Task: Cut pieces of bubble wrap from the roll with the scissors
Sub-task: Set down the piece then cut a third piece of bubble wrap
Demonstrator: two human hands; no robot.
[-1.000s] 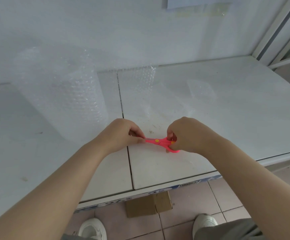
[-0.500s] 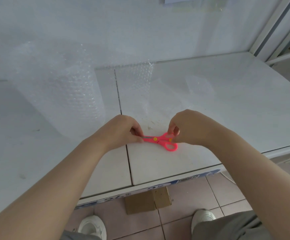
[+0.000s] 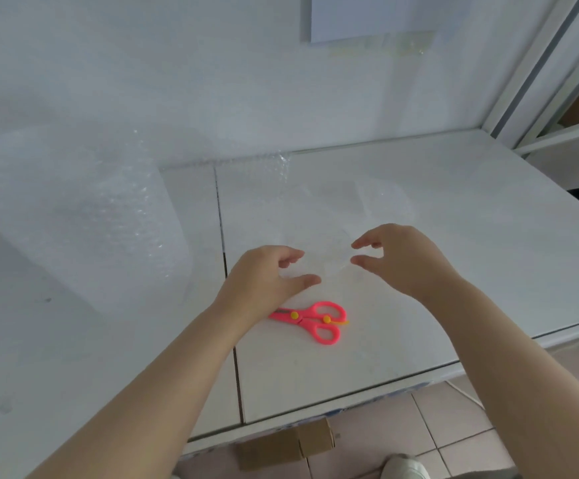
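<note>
- left hand (image 3: 263, 276) and right hand (image 3: 402, 259) hover over the table (image 3: 453, 271), fingers spread, gripping nothing.
- scissors (image 3: 310, 319) lie flat just below the left hand.
- roll (image 3: 84, 216) stands at left; its sheet (image 3: 319, 219) lies under the hands.

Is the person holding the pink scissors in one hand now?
No, the scissors lie on the table, near the left hand and the right hand.
</note>
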